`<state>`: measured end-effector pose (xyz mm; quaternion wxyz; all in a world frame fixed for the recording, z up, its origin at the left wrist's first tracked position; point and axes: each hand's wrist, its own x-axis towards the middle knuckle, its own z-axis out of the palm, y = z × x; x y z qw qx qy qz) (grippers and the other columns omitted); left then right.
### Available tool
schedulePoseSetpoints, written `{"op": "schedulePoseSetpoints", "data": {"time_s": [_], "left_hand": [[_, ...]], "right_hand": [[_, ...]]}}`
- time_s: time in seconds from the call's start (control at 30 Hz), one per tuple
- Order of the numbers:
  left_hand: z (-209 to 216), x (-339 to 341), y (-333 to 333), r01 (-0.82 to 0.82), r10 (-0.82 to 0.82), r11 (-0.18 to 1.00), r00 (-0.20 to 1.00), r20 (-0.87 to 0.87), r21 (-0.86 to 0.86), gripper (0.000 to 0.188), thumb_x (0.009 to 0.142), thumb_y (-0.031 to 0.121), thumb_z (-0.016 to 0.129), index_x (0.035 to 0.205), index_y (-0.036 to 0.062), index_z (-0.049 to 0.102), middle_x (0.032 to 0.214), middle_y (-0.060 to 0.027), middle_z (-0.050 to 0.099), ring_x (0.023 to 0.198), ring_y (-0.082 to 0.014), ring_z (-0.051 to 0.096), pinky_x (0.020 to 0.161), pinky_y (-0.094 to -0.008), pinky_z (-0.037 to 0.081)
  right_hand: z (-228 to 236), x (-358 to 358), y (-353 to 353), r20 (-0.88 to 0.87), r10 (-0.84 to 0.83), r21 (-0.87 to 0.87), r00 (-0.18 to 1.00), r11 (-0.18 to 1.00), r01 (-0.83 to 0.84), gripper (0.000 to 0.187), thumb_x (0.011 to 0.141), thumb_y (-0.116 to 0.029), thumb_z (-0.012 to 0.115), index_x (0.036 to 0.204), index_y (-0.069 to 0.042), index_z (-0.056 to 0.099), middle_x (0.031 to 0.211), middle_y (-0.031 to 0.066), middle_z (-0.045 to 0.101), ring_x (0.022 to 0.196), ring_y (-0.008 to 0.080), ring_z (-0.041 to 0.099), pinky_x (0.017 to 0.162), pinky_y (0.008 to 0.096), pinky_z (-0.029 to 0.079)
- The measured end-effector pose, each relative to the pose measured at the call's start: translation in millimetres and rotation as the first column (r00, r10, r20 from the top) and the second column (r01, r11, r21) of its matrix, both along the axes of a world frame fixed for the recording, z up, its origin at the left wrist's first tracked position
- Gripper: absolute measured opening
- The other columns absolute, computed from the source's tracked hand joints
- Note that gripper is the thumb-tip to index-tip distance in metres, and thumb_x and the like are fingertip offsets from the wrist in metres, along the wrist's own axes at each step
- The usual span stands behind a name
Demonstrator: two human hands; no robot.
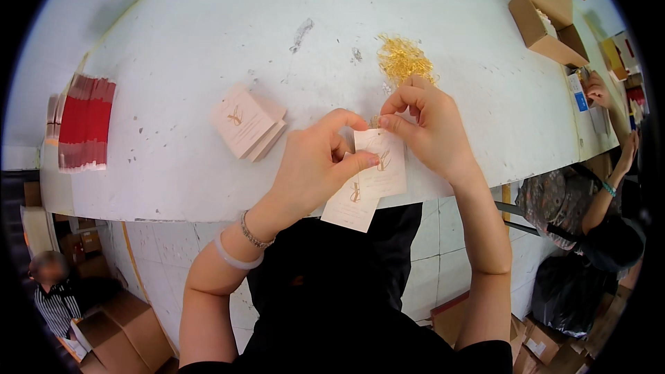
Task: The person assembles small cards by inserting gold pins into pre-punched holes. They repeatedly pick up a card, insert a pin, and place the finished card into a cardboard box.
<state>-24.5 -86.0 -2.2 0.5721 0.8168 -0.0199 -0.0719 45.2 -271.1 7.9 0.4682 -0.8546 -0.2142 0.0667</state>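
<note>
Here, your left hand (pixel 312 163) pinches between thumb and curled fingers an upper rectangular cream paper card (pixel 392 174) with gold lettering, held near the table's front edge. Your right hand (pixel 431 125) is closed to a narrow pinch, thumb against index finger, at that card's top edge; a fine gold-coloured strand seems to show between the fingertips, though it is too small to tell clearly. A lower cream paper card (pixel 351 209), similarly lettered, shows partly behind the first and reaches past the table edge; whether your left fingers also grip it cannot be told.

On the white, scuffed table (pixel 187 41), to the left of your left hand, sits a stack of matching cream cards (pixel 237 123), its layers set askew. Just beyond your right hand lies a loose, tangled heap of shiny gold strands (pixel 404 59). Toward the far left rests a bundle of red, clear-ended packets (pixel 86 125); at the upper right stands an open brown cardboard box (pixel 552 38). A co-worker's hand (pixel 596 89) rests at the table's right side.
</note>
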Motion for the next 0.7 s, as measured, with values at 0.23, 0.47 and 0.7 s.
{"op": "schedulePoseSetpoints", "data": {"time_s": [0.23, 0.47, 0.7], "left_hand": [[-3, 1, -6, -0.019, 0.013, 0.987, 0.999, 0.037, 0.16, 0.033, 0.076, 0.016, 0.079, 0.1, 0.0047, 0.06, 0.052, -0.0062, 0.056, 0.043, -0.0144, 0.051, 0.046, -0.0263, 0.038], [-2, -2, -8, -0.048, -0.012, 0.943, 0.984, 0.178, 0.33, 0.039, 0.075, 0.021, 0.081, 0.105, 0.0053, 0.062, 0.053, -0.0052, 0.055, 0.045, -0.0135, 0.051, 0.046, -0.0264, 0.038], [9, -19, 12, -0.048, 0.009, 0.908, 0.995, 0.096, 0.417, 0.048, 0.077, 0.028, 0.08, 0.115, 0.005, 0.061, 0.057, -0.0096, 0.057, 0.05, -0.0235, 0.058, 0.05, -0.0318, 0.044]], "right_hand": [[-14, 1, 0, 0.032, 0.019, 0.037, 0.999, 0.999, -0.021, 0.006, 0.077, -0.003, 0.07, 0.077, -0.002, 0.065, 0.08, 0.0082, 0.056, 0.082, 0.0236, 0.058, 0.067, 0.0342, 0.049], [-22, 0, 3, 0.091, 0.001, -0.01, 0.996, 1.0, 0.0, 0.008, 0.077, -0.004, 0.072, 0.077, -0.003, 0.064, 0.08, 0.0078, 0.054, 0.08, 0.0246, 0.056, 0.066, 0.035, 0.047], [-18, -3, 5, 0.086, 0.0, -0.054, 0.996, 0.999, 0.005, 0.008, 0.077, -0.005, 0.072, 0.08, -0.003, 0.065, 0.082, 0.0079, 0.056, 0.082, 0.0248, 0.057, 0.068, 0.0357, 0.048]]}}
